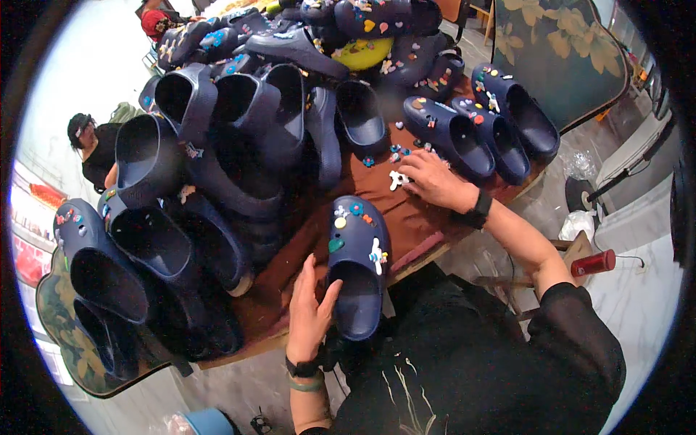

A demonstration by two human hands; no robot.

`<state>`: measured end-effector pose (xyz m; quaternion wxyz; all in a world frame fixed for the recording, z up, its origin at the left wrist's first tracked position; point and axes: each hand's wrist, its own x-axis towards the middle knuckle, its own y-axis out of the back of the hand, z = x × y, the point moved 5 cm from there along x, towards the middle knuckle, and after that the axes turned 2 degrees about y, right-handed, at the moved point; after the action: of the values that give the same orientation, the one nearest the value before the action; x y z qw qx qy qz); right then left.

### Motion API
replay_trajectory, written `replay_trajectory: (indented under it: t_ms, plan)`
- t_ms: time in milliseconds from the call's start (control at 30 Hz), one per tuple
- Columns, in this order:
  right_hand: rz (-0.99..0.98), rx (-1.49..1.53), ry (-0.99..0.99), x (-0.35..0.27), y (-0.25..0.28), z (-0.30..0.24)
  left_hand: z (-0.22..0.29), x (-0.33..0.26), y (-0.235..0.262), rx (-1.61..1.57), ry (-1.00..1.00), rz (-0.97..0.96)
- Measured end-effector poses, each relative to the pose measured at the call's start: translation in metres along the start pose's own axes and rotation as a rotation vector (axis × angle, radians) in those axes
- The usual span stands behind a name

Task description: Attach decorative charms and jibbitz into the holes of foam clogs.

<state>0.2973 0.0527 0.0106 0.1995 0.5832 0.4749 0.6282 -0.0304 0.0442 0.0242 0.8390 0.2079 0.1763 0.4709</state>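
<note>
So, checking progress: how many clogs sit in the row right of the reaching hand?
3: near clog, middle clog, far clog, side by side; none look hidden.

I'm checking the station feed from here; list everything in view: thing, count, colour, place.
Held clog: one, navy with coloured charms, near table edge, between the hands.
Plain clog pile: many, exact count unclear, navy, left and centre of the table.
Decorated clogs: about three in a row, navy with charms, right side; more heaped at the far end.
Loose charms: several, mixed colours, on the cloth by the right hand.
Table cloth: one, brown.
Red cylinder: one, right, off the table.
Another person: one, dark top, far left.
Left hand: grips the held clog's heel.
Right hand: on the loose charms.
</note>
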Motion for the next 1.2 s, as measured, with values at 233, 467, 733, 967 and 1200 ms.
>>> replay_trajectory:
  t_ms: [233,467,733,967,1200]
  plan:
    - [-0.097,0.678,0.212,-0.007,0.004,-0.122,0.037,-0.027,-0.030,0.318,-0.346,0.006]
    - [0.377,0.789,-0.043,-0.028,-0.015,-0.142,0.022,-0.026,-0.057,0.557,-0.362,-0.019]
    - [0.369,0.767,-0.020,0.003,-0.033,-0.139,0.021,-0.023,-0.057,0.572,-0.392,-0.019]
    - [0.347,1.229,-0.243,-0.006,-0.021,-0.123,0.024,-0.021,-0.053,0.569,-0.362,-0.022]
    - [0.437,0.350,-0.319,-0.001,0.010,-0.038,0.029,-0.019,-0.020,0.522,-0.317,-0.117]
